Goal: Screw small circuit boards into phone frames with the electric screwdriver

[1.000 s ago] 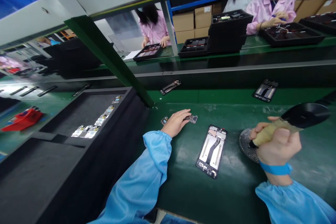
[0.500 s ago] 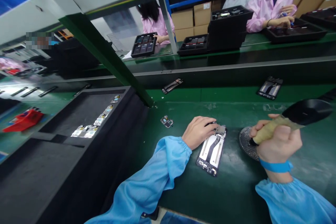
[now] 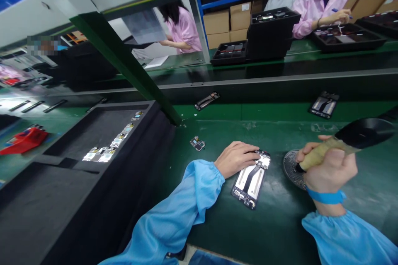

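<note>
My left hand (image 3: 238,158) is closed at the upper left of an opened phone (image 3: 253,180), its fingers bent over the top end; the thumb is hidden. A dark flex cable runs down the phone's pale middle, and a bright board shows at its top. My right hand (image 3: 331,169) is wrapped round the yellow-wrapped handle of a tool (image 3: 320,155) with a broad black end. The tool's dark tip sits over a round, grainy metal disc (image 3: 292,165), partly hidden by the hand. A loose circuit board (image 3: 197,143) lies left of the phone.
Two more opened phones (image 3: 207,101) (image 3: 323,104) lie along the bench's back. At left stands a black foam-lined box (image 3: 93,124) with several circuit boards (image 3: 101,154). A green post (image 3: 130,66) rises beside it. Co-workers and black trays (image 3: 229,52) are beyond the ledge.
My left fingers have shifted slightly over the phone's top end, where the board now shines brighter. My right hand stays put. Across the ledge, a co-worker's tray has gone from its place.
</note>
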The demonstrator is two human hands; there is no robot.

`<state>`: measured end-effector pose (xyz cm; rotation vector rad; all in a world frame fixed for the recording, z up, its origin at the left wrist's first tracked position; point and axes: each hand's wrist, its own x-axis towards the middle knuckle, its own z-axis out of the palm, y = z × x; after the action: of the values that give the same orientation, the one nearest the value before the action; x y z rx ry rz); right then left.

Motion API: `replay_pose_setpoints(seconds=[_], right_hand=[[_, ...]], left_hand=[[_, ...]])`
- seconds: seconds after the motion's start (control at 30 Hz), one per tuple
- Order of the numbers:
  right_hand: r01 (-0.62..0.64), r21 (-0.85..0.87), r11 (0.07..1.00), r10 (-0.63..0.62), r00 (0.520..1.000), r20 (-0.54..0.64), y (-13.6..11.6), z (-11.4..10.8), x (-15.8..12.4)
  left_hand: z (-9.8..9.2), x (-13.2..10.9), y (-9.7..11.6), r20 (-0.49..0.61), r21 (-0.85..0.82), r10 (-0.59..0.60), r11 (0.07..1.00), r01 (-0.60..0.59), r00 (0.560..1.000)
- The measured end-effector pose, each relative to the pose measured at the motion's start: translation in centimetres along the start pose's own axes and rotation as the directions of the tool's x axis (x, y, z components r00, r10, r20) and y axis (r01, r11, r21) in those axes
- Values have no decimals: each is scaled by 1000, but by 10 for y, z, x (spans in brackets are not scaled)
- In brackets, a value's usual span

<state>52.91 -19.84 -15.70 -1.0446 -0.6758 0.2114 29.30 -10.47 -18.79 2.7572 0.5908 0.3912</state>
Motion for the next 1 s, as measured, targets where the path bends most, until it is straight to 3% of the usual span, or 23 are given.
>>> replay_pose_setpoints(seconds=[0.3, 0.57, 0.77, 1.0], right_hand=[[-24, -4, 1000, 24, 1000, 14, 0, -1, -2], [10, 11, 1000, -10, 1000, 29, 2, 0, -2], [19, 14, 1000, -20, 996, 84, 2, 0, -3], [21, 39, 999, -22, 999, 23, -12, -3, 4]], left_hand=[[4, 3, -2, 9, 80, -29, 996, 29, 1000], [7, -5, 2, -15, 35, 5, 999, -5, 1000], [13, -17, 30, -78, -29, 27, 999, -30, 997], [20, -14, 57, -20, -70, 46, 996, -48, 999]])
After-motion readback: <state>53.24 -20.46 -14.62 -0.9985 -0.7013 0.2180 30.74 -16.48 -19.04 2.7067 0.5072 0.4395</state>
